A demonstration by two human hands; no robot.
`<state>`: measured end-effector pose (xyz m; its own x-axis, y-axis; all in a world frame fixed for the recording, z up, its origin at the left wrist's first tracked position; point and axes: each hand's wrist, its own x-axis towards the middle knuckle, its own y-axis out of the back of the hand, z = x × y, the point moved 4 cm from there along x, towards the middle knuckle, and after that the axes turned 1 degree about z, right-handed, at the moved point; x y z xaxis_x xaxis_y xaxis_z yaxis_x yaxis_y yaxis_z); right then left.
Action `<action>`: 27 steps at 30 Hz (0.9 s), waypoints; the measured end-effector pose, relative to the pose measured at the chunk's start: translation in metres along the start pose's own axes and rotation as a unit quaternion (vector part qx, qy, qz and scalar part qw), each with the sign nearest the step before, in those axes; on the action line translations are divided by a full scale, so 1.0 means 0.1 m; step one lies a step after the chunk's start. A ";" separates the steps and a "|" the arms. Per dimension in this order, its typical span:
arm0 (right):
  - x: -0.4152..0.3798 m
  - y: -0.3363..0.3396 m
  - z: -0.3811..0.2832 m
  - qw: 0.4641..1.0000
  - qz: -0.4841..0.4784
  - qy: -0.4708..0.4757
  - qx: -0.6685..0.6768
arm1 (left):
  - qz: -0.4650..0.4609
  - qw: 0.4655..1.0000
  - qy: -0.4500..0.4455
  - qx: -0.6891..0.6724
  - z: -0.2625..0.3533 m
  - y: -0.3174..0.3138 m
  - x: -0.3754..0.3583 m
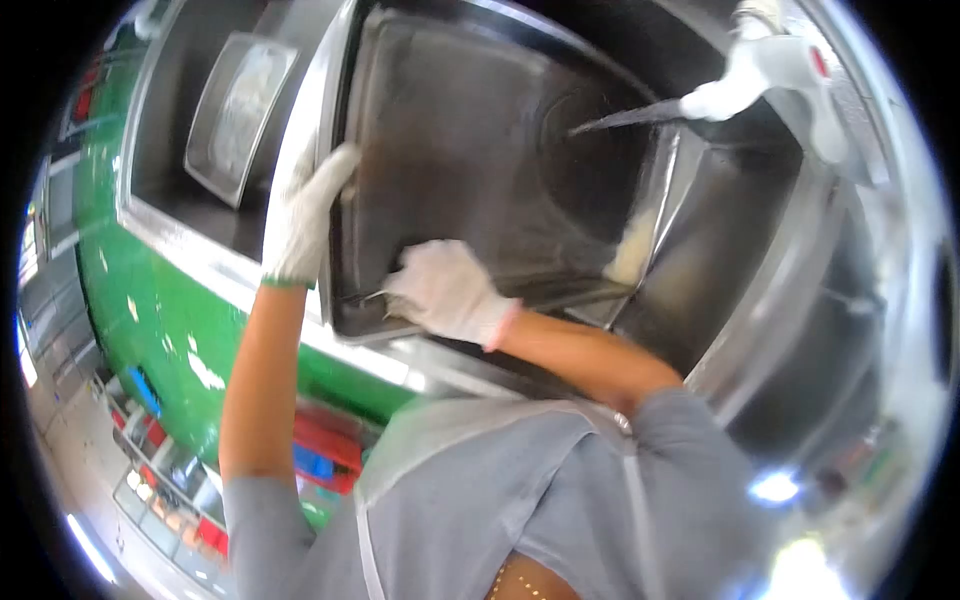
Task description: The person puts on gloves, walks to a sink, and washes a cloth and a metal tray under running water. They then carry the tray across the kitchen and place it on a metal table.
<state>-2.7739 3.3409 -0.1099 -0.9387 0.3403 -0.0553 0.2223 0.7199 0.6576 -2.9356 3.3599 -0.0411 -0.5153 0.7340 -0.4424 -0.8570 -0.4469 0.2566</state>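
A large dark metal baking tray [455, 150] rests tilted in a steel sink, its surface wet. At the tray's left rim is my left hand [305, 215] in a white glove, thumb over the edge and the other fingers mostly hidden, gripping it. My right hand [445, 290], also gloved, presses on the tray near its lower left corner with the fingers curled. Thin light strands show at those fingertips; what the hand holds is hidden. From a white faucet [750, 85] at the upper right, a stream of water [625, 118] runs onto the tray.
A smaller steel pan [240, 115] lies in the left basin. Something pale yellow [632, 248] sits by the tray's right edge. The sink's metal front edge [190, 245] runs close to my body. Beyond it are a green floor [150, 300] and shelves with red and blue items.
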 end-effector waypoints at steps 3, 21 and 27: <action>0.45 0.49 0.30 0.990 0.135 -0.027 -0.028 | 0.015 1.000 -0.004 0.011 0.02 -0.04 -0.10; 0.38 0.70 0.51 0.974 0.207 0.080 -0.053 | 0.005 0.997 0.060 -0.041 -0.12 -0.05 -0.06; 0.86 1.77 1.56 0.873 0.333 0.090 -0.345 | 0.050 0.996 0.075 0.001 -0.17 0.02 -0.05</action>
<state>-2.7742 3.5922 -0.1154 -0.7021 0.3985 0.5902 0.5817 -0.1572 0.7981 -2.9341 3.3466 -0.0528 -0.5910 0.6010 -0.5381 -0.8016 -0.5123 0.3082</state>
